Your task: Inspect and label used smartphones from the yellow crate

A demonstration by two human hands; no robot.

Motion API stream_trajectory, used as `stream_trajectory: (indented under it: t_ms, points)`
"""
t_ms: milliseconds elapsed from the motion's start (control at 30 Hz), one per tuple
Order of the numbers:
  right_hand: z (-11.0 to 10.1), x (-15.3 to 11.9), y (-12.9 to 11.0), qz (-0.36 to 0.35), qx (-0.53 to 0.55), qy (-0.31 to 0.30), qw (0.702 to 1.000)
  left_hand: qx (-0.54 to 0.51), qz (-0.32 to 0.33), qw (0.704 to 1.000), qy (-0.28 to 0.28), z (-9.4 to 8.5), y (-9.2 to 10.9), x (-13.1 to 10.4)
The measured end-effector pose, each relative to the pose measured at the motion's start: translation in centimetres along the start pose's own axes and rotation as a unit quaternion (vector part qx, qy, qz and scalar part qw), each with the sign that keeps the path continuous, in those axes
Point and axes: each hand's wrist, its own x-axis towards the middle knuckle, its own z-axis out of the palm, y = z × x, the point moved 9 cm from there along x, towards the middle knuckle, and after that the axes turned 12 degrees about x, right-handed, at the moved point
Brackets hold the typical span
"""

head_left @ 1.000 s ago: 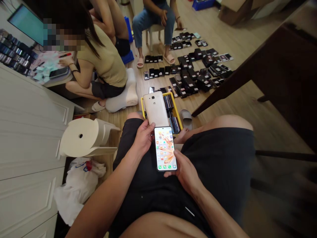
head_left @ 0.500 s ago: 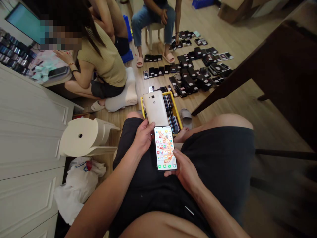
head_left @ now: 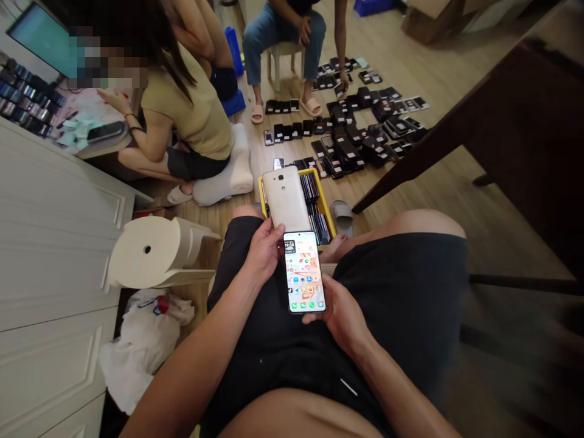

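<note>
My left hand (head_left: 266, 249) is closed on the lower left of a pale gold smartphone (head_left: 287, 201), whose back with its camera faces up. Just below it, overlapping its lower end, a lit smartphone (head_left: 305, 274) shows a home screen of app icons. My right hand (head_left: 342, 307) holds this lit phone by its lower right side, thumb at the edge. Part of the left fingers is hidden behind the phones. Under and beyond the gold phone stands a yellow crate (head_left: 323, 194) with several phones standing on edge in rows.
Many dark phones (head_left: 349, 146) lie in rows and piles on the floor ahead. A seated person (head_left: 283, 42) reaches down among them. At left are another person (head_left: 196, 109), a white stool (head_left: 146, 252) and a plastic bag (head_left: 150, 340). Dark wooden furniture (head_left: 502, 134) stands at right.
The lit phone's screen has switched to another home page with a clock widget. My right thumb has drawn back to the phone's edge. The far person's reaching hand has moved right.
</note>
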Motion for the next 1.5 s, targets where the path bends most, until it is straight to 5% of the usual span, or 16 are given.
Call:
stream_trajectory:
  t_ms: [1500]
  points:
    - [2.4, -1.7, -0.1, 0.053, 0.054, -0.111, 0.991, -0.034, -0.016, 0.999, 0.032, -0.2, -0.1, 0.2]
